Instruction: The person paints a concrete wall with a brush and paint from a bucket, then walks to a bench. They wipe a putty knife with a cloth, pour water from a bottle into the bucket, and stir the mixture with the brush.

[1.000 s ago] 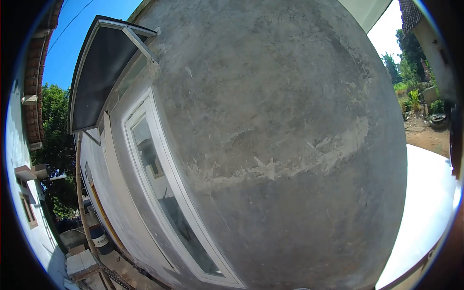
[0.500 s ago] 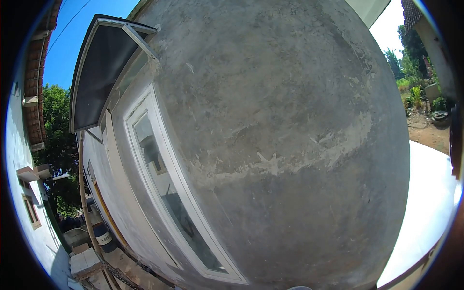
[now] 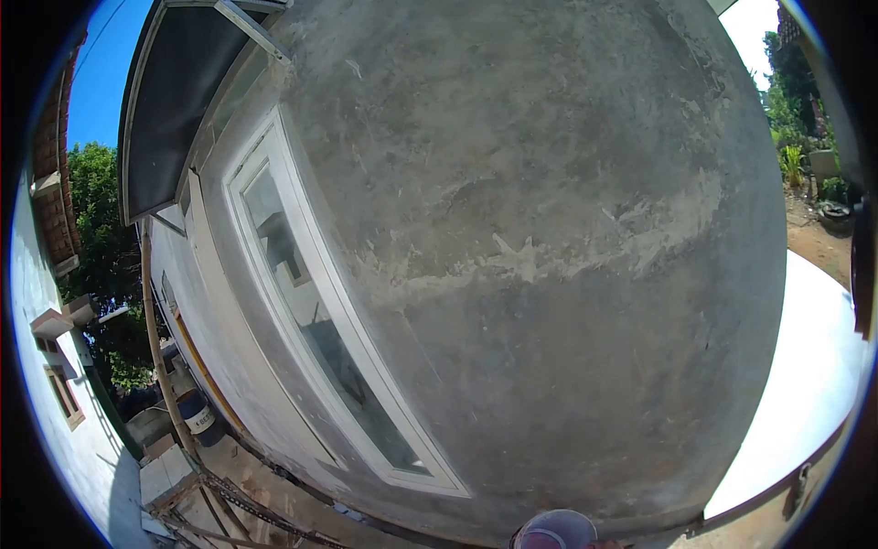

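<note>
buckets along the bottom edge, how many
1: a bucket at the bottom edge, right of centre, in front of the grey wall, partly cut off. Others may be hidden out of frame.

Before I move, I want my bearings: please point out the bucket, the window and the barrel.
Bucket [image 3: 580, 525]: head view, inner wall.
Window [image 3: 322, 334]: head view, glass pane.
Barrel [image 3: 199, 420]: head view, white band.
</note>
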Demonstrator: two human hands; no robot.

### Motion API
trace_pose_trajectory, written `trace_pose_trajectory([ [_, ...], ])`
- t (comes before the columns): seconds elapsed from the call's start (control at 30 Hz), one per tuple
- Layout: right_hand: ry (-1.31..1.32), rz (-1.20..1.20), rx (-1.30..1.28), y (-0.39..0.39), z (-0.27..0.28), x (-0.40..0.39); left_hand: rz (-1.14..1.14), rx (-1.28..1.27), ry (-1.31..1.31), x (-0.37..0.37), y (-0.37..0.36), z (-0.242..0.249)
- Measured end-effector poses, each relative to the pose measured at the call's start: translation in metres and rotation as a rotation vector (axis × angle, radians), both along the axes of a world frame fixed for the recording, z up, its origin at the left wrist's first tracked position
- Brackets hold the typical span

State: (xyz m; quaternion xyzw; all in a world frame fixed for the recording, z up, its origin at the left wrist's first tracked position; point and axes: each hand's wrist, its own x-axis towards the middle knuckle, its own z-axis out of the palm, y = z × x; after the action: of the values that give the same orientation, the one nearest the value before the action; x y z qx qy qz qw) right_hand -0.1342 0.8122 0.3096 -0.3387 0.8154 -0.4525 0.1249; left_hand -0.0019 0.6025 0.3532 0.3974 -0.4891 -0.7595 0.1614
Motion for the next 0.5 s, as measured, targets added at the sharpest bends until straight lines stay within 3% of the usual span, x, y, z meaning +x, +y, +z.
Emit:
trace_pose_trajectory([
  [0.07, 0.113, 0.002, 0.055, 0.001, 0.022, 0.006, -0.015, -0.001, -0.006, 0.006, 0.0, -0.004],
  [0.17, 0.023, -0.045, 0.13, -0.008, 0.028, 0.01, -0.041, -0.014, -0.011, 0.018, -0.002, -0.018],
  [0.27, 0.075, -0.081, -0.081, -0.015, 0.036, 0.017, -0.088, -0.065, -0.031, 0.027, -0.005, -0.022],
  [0.4, 0.055, -0.057, 0.038, -0.035, 0.044, 0.032, -0.176, -0.128, 0.076, 0.049, -0.009, -0.01],
  [0.5, 0.055, -0.009, 0.054, -0.05, 0.049, 0.043, -0.227, -0.283, 0.004, 0.058, -0.022, -0.013],
])
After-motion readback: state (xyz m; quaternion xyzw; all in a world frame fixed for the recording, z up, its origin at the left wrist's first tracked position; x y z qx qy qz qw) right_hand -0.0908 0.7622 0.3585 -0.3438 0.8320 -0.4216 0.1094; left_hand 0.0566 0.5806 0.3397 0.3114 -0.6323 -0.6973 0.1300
